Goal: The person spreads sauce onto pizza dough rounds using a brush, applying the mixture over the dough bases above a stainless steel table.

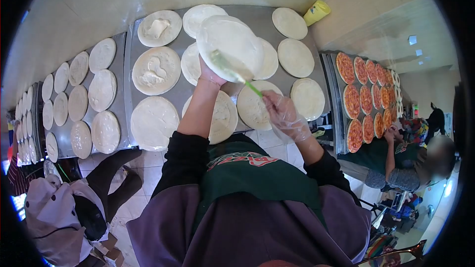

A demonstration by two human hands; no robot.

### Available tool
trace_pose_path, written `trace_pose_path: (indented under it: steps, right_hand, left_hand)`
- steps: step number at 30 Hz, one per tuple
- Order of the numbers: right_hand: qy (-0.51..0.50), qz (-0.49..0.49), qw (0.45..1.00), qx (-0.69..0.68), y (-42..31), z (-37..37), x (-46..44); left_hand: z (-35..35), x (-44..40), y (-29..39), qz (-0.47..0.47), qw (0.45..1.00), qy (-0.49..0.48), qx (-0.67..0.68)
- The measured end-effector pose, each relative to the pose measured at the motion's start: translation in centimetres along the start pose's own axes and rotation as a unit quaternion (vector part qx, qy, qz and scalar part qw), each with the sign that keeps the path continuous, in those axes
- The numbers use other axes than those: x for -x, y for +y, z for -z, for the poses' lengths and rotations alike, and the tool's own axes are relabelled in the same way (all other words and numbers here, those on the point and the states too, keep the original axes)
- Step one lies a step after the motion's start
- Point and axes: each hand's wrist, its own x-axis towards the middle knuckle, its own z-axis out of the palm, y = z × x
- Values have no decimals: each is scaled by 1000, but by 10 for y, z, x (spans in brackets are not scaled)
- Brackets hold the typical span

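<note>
My left hand (212,75) holds a round pizza base (240,44) up from beneath, tilted above the metal table; most of its fingers are hidden under the dough. My right hand (284,113), in a clear plastic glove, is closed round the handle of a green brush-like tool (254,89). The tool's wide head lies over the face of the raised base, blurred by motion. Below, several pale bases lie in rows. White creamy spread sits in a lump on one base (160,28) and in swirls on another base (156,70).
The metal table (129,113) carries the bases. A yellow cup (316,13) stands at its back right corner. More bases cover a left table (129,141). At right, a person in a green apron (396,151) reaches to sauced pizzas (352,95). Another person (64,212) is at lower left.
</note>
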Motion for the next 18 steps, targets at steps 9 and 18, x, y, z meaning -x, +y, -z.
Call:
trace_pose_path:
  steps: [9,18]
  right_hand:
    - [34,15,999,-28,-12,13,-9]
    - [-64,108,992,23,3,25,4]
  left_hand:
    - [-7,4,-4,5,1000,-25,1]
    - [-9,-4,11,24,997,-74,17]
